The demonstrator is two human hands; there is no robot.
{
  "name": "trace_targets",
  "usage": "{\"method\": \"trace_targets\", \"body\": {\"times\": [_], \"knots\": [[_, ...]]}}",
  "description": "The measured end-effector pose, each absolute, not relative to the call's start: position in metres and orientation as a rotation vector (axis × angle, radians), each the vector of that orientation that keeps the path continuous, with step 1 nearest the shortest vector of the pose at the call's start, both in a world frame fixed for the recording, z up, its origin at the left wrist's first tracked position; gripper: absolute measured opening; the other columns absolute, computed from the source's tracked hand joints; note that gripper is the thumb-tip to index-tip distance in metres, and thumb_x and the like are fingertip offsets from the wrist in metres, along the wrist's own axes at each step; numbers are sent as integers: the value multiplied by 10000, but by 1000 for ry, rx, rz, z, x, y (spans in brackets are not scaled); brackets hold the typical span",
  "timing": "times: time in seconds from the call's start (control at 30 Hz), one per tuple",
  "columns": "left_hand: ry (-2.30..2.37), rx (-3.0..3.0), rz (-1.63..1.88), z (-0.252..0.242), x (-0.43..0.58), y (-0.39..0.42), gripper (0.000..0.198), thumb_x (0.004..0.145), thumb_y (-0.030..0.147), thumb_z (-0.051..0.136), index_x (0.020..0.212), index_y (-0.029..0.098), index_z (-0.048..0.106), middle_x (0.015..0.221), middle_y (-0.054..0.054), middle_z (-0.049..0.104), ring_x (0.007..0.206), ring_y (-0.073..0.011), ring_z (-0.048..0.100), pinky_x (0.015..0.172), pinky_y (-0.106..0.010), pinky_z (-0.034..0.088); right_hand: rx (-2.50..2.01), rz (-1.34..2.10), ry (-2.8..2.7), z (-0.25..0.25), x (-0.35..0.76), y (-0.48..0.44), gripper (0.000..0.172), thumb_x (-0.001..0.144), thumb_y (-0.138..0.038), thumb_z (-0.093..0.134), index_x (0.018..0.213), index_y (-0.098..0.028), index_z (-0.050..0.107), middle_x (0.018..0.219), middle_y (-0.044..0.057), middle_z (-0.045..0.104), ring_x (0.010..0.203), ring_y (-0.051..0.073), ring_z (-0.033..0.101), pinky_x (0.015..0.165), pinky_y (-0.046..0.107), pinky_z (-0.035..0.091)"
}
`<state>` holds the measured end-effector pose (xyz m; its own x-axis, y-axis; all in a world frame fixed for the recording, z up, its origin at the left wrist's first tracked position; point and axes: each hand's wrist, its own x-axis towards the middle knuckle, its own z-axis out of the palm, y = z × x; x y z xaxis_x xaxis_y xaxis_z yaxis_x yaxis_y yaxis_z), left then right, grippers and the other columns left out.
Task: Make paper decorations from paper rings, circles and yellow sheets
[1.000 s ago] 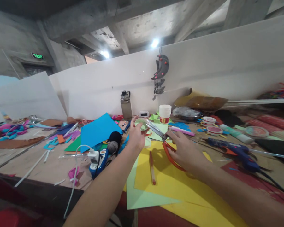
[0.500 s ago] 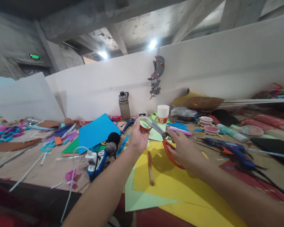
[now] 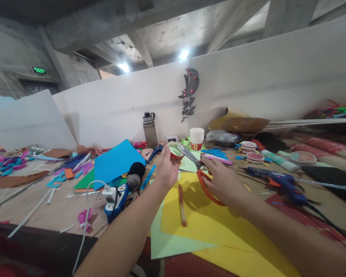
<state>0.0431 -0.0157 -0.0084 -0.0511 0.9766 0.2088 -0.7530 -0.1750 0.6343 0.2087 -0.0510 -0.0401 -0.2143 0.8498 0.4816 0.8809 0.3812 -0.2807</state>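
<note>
My left hand [image 3: 166, 169] is closed around a short paper cup [image 3: 175, 149] with a pale green inside and a red outer edge, held tilted with its mouth toward me. In my right hand [image 3: 219, 175] are scissors [image 3: 204, 184] with orange handles. Their grey blades point up and left, and the tips reach the cup's rim; whether they touch it I cannot tell. Below the hands, a red-brown pen [image 3: 181, 206] lies on yellow paper [image 3: 207, 227], which overlaps pale green paper [image 3: 170, 244].
White paper cups [image 3: 196, 138] stand stacked behind the hands, near a bottle [image 3: 150, 130]. At right lies a blue glue gun [image 3: 276, 182]. Left are blue sheets [image 3: 117, 163] and a power strip [image 3: 117, 202] with a white cable. A grey moon ornament [image 3: 192, 82] hangs on the white panel.
The view has shifted slightly, so everything sits a little further left in the frame. Both hands keep nearly the same hold on the paper cup and scissors.
</note>
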Motion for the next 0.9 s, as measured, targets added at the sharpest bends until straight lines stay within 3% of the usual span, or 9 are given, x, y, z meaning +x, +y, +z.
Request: {"method": "trace_targets", "body": {"times": [0.33,0.67,0.9], "knots": [[421,699,1620,-4,43,-18,257,939,366,520,885,168,673,924,-48,715,895,-145,667,853,-306,524,-1472,-168,-2084,-41,211,-48,379,874,-257,474,1230,-170,570,1225,178,633,1032,324,645,810,415,508],[454,674,1618,-1,40,-17,284,947,369,500,836,159,657,859,-35,712,907,-152,673,926,-368,516,-1399,-209,-2075,-42,219,-41,380,869,-262,489,1229,-208,596,1178,139,687,1032,327,659,800,444,532],[494,689,1641,0,36,-15,267,836,428,655,791,165,654,794,-8,704,890,-168,683,903,-388,510,-1423,-272,-2088,-37,221,-44,398,880,-305,492,1257,-217,583,1222,125,671,1043,308,658,789,400,537]]}}
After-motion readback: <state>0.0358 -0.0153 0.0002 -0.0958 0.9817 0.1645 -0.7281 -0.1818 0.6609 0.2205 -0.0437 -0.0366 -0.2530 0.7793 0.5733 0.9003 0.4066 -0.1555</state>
